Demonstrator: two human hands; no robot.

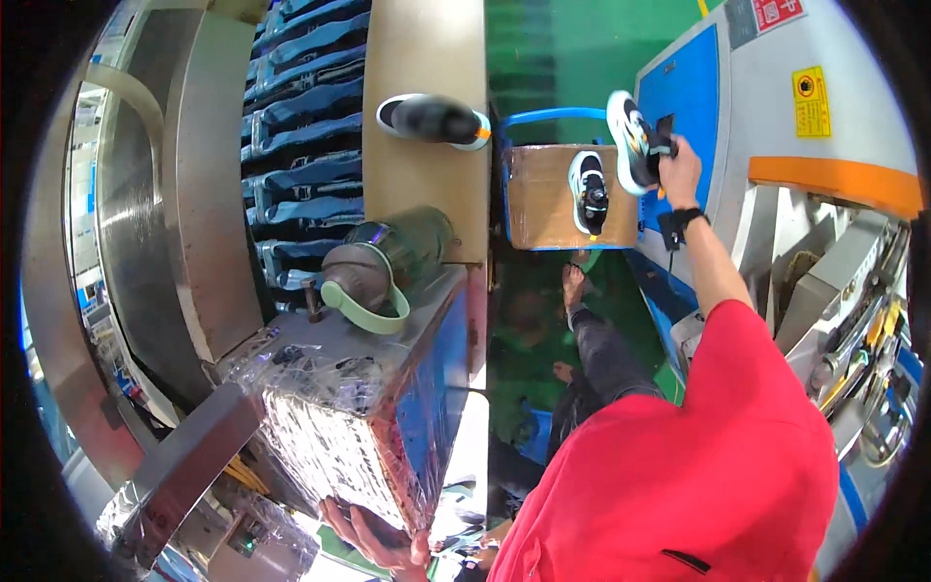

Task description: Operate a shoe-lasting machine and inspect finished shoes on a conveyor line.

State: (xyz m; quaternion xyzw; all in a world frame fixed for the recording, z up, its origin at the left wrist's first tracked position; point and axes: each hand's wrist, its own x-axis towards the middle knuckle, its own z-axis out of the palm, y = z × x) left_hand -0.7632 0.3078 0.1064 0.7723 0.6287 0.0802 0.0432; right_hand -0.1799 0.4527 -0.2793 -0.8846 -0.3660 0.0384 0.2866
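Observation:
My right hand (681, 175) is closed on the heel end of a white and black sneaker (632, 144), held up next to a blue panel. A matching sneaker (590, 196) rests sole down on a brown cardboard box (543, 194), just left of the held one. Farther left, a third shoe (433, 121), dark with a white sole and slightly blurred, lies across a tan board (424, 48). At the lower edge my left hand (376, 538) has its fingers stretched out beside the bottom of a plastic-wrapped block (335, 441); whether it touches is unclear.
A large bottle (369, 262) with a pale green handle lies on the wrapped machine top. Rows of blue shoe-shaped racks (305, 136) stand behind it. On the right are a grey machine cabinet (776, 87) and a tray of tools (882, 349). A foot (574, 286) shows below the box.

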